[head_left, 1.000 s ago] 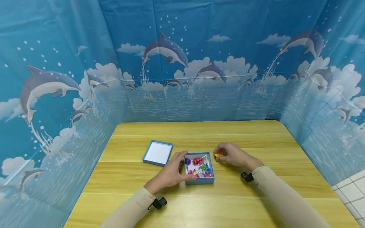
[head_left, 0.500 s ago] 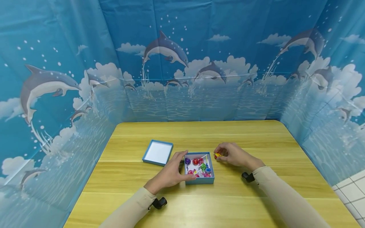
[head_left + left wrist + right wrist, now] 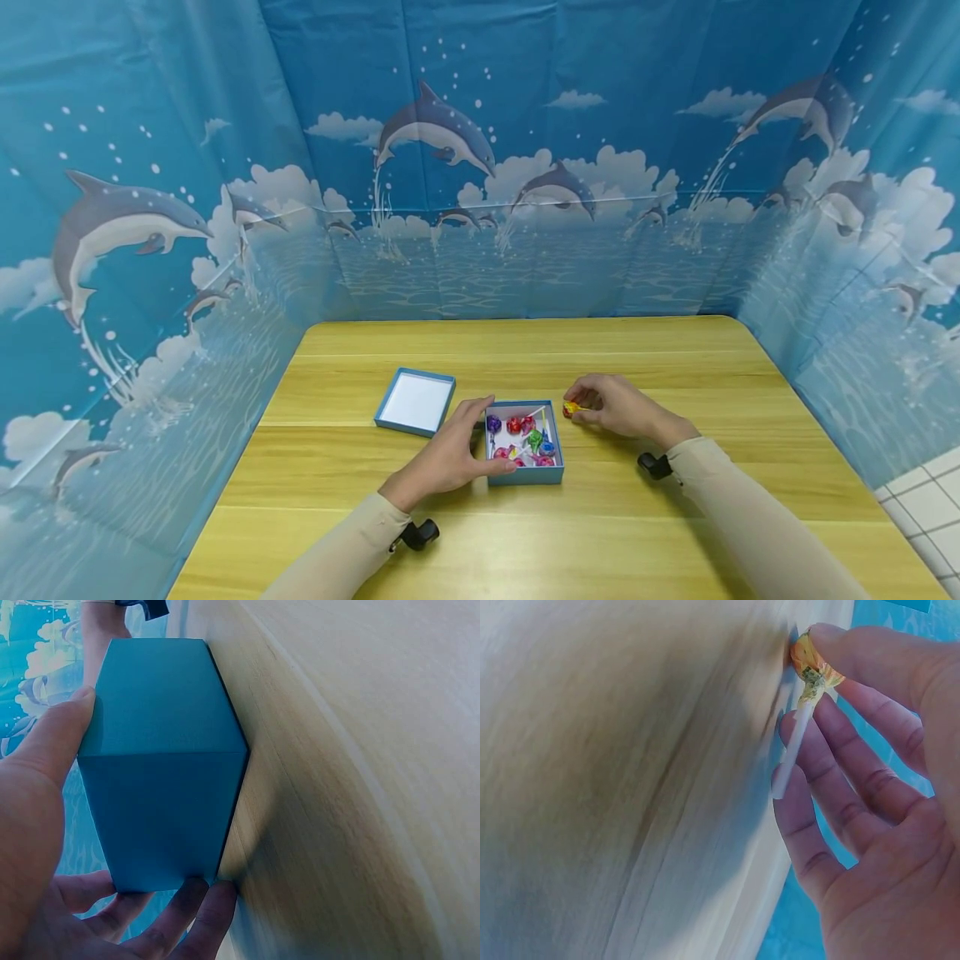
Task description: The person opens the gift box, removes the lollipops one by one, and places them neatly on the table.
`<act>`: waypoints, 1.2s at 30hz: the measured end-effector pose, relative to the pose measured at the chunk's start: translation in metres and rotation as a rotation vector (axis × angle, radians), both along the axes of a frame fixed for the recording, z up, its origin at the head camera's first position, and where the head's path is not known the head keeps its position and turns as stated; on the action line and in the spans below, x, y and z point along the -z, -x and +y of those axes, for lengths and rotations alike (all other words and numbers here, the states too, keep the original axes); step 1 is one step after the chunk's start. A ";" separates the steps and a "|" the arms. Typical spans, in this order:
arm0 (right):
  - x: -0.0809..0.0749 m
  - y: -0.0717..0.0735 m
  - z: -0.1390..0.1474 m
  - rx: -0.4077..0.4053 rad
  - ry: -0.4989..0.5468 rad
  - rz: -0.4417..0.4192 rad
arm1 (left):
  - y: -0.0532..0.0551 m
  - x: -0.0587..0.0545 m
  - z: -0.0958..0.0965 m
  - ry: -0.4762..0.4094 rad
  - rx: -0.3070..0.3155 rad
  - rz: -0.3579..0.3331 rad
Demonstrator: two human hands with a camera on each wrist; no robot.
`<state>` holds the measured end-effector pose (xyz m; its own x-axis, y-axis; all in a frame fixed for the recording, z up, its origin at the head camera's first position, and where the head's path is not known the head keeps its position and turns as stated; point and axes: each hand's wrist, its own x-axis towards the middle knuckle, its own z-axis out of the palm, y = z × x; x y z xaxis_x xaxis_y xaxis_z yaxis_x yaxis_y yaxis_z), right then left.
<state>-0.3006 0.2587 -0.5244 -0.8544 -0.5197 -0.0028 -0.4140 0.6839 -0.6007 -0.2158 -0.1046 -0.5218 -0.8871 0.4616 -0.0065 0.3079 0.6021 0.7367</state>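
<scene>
A blue open-topped box [image 3: 525, 475] with a white inside sits on the table and contains several wrapped lollipops [image 3: 535, 439] in purple, red, pink, green and blue. My left hand [image 3: 448, 454] grips this box from its left side. In the left wrist view, the thumb presses one side of the box [image 3: 161, 817] and the fingers [image 3: 214, 919] curl at the opposite side. Just right of the box, my right hand [image 3: 618, 406] pinches a yellow and red lollipop [image 3: 814, 664] by its wrapped head. Its white stick [image 3: 791, 754] points back across the fingers, close to the tabletop.
A blue lid [image 3: 415, 402] lies with its white inside up, behind and left of the box. The wooden table [image 3: 480, 542] has rounded far corners. A blue dolphin-print curtain [image 3: 480, 250] surrounds its far side and both flanks.
My right hand and its lollipop have shifted very slightly to the right. The left hand, the box and the lid have stayed in place.
</scene>
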 end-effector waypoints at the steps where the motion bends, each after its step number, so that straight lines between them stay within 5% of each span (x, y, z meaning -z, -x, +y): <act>1: 0.000 0.000 0.000 0.000 -0.001 0.004 | 0.000 0.000 0.000 0.000 0.000 0.001; 19: -0.017 -0.004 -0.005 0.000 -0.016 0.076 | 0.000 0.000 0.000 0.002 -0.004 -0.002; 36: -0.044 -0.021 -0.033 -0.097 -0.022 0.219 | 0.001 0.003 0.001 -0.033 0.003 -0.004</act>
